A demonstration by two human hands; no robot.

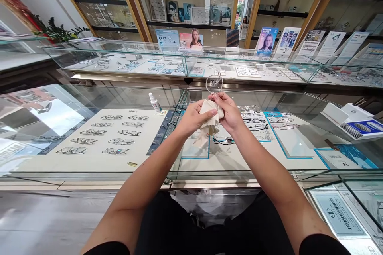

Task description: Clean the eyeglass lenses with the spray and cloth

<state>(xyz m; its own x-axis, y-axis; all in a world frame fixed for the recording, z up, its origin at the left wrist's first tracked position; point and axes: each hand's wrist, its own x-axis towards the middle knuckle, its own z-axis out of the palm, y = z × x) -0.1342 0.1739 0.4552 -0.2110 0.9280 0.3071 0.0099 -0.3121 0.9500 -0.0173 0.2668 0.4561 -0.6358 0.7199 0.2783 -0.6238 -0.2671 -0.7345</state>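
Both of my hands meet above the glass counter. My left hand [196, 117] pinches a cream cleaning cloth [210, 107], its thumb pressed on top and a loose fold hanging below. In my right hand [229, 112] is a pair of thin-rimmed eyeglasses [214, 83], gripped by the fingertips. One lens stands upright above my fingers; the other part of the glasses is hidden by the cloth and hands. The cloth touches both hands.
A white spray bottle [154, 102] stands on the glass to the left. Rows of eyeglasses [104, 132] lie inside the display case [89, 172]. An open white box [353, 121] sits at the right. Behind runs a second glass showcase [161, 50] with upright cards.
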